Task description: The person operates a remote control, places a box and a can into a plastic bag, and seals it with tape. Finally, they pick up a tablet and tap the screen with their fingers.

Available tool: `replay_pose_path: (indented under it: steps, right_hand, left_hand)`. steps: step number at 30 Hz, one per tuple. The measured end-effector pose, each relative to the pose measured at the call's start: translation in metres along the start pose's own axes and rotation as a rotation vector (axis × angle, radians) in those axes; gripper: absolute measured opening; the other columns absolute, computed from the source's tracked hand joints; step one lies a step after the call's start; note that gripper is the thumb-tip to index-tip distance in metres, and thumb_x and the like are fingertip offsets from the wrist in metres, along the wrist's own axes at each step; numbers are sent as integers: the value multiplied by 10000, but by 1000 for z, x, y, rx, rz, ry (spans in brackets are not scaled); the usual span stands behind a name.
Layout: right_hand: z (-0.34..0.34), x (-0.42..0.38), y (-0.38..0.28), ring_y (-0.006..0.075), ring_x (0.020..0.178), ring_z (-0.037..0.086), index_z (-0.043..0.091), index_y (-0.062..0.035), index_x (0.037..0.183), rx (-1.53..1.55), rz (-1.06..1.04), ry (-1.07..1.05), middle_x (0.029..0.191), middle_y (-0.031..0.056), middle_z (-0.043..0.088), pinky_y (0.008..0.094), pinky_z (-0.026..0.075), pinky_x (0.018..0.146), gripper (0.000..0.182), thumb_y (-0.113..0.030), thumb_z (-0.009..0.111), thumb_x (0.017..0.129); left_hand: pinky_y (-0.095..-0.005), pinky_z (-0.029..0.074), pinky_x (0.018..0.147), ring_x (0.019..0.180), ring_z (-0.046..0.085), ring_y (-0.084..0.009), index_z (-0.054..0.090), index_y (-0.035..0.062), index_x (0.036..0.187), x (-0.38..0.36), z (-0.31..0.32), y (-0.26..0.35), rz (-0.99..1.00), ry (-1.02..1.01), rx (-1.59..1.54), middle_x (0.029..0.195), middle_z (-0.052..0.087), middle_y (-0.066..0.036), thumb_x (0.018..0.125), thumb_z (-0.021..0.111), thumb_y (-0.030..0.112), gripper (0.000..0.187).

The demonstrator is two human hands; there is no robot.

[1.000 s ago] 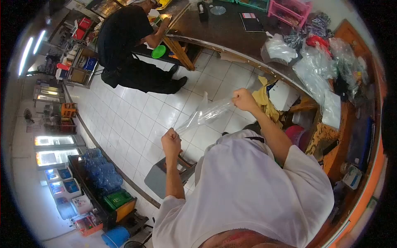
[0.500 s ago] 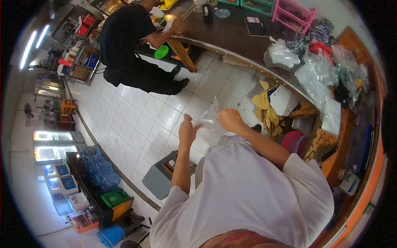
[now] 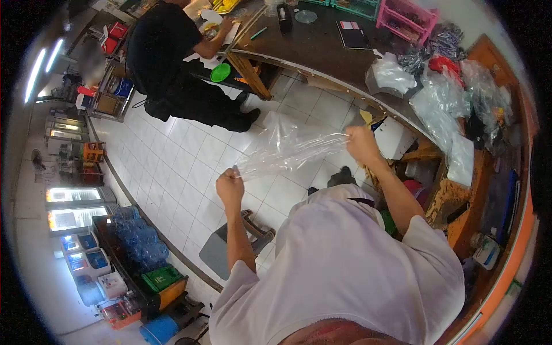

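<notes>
A clear plastic bag [image 3: 290, 148] is stretched out in the air in front of me, above the white tiled floor. My left hand [image 3: 229, 185] pinches its lower left end. My right hand [image 3: 362, 144] grips its upper right end, close to the counter's edge. The two hands are wide apart and the film between them is pulled taut and wrinkled.
A curved brown counter [image 3: 322, 46] runs along the right, with heaps of plastic bags [image 3: 443, 98], a black notebook [image 3: 352, 34] and pink racks [image 3: 402, 14]. A person in black [image 3: 167, 63] works at its far end. A grey stool [image 3: 221, 247] stands below my left arm. Water bottles [image 3: 138, 238] and lit coolers line the left wall.
My hands were close together on the bag half a second ago; they have moved apart and pulled it out flat. The person in black has shifted left along the counter.
</notes>
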State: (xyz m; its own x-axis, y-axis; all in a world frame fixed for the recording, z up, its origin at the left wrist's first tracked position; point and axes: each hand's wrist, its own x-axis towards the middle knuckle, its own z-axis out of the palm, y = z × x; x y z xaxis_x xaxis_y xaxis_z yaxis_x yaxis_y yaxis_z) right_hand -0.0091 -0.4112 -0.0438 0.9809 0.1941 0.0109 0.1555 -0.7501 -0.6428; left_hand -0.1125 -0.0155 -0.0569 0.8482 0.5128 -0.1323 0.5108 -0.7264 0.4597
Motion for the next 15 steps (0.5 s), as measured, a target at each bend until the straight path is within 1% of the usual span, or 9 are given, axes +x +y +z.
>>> replay_pose_path:
  steps: [1,3,6,7,9,11,13,14,15]
  right_hand:
    - [-20,0,-8,438,818,641,649,-24,782,24,-41,-13,785,239,635,511,489,709,113,24,586,702]
    - [-48,1,-10,445,825,632,637,-22,782,67,-106,-28,776,240,617,512,476,698,120,40,573,702]
    - [-36,4,-8,439,855,638,632,-26,874,117,-382,-15,875,230,643,495,505,712,190,46,577,707]
    - [-34,12,-11,427,845,628,625,-32,890,99,-365,7,892,212,632,484,497,704,193,43,576,719]
    - [-29,32,-11,404,824,608,613,-45,921,72,-339,36,927,174,611,462,481,690,201,37,575,742]
    - [-7,90,51,363,909,645,627,-68,1072,-278,-395,422,1078,145,613,434,527,753,340,39,568,755]
    - [-62,142,40,357,1031,641,620,-84,1185,-356,27,175,1205,123,599,438,543,832,424,40,548,786]
    - [-93,156,24,373,1088,625,614,-66,1220,-211,-34,295,1267,150,592,474,504,921,435,22,563,797]
    - [-118,170,13,388,1145,610,608,-48,1255,-68,-101,417,1328,178,586,509,464,1010,451,5,577,809]
  left_hand:
    - [-462,476,732,899,621,-327,620,59,951,2,4,7,86,42,25,1023,665,-172,838,722,182,196]
    - [-420,464,846,1119,574,-274,589,92,1155,-3,18,41,275,114,71,1263,595,-174,805,757,153,393]
    - [-424,465,880,1210,521,-301,535,108,1238,-12,44,134,705,366,-18,1368,520,-172,771,786,101,530]
    - [-451,471,899,1166,559,-349,591,96,1178,-5,60,150,781,216,-40,1251,602,-174,805,753,119,408]
    - [-425,522,877,1009,662,-332,642,15,1061,37,99,148,659,-148,-40,1033,699,-159,837,704,110,250]
    - [-421,544,767,813,690,-306,653,-2,932,79,81,183,750,56,-91,838,701,-139,885,624,78,97]
    - [-382,531,748,780,682,-269,631,-4,954,114,36,222,554,-62,-553,839,695,-134,891,570,29,94]
    - [-345,527,740,788,676,-225,620,-22,1021,111,2,253,616,113,-600,835,692,-122,879,524,-18,171]
    - [-313,528,691,806,678,-212,605,-37,1067,116,-7,266,738,490,-651,825,687,-106,870,521,-19,215]
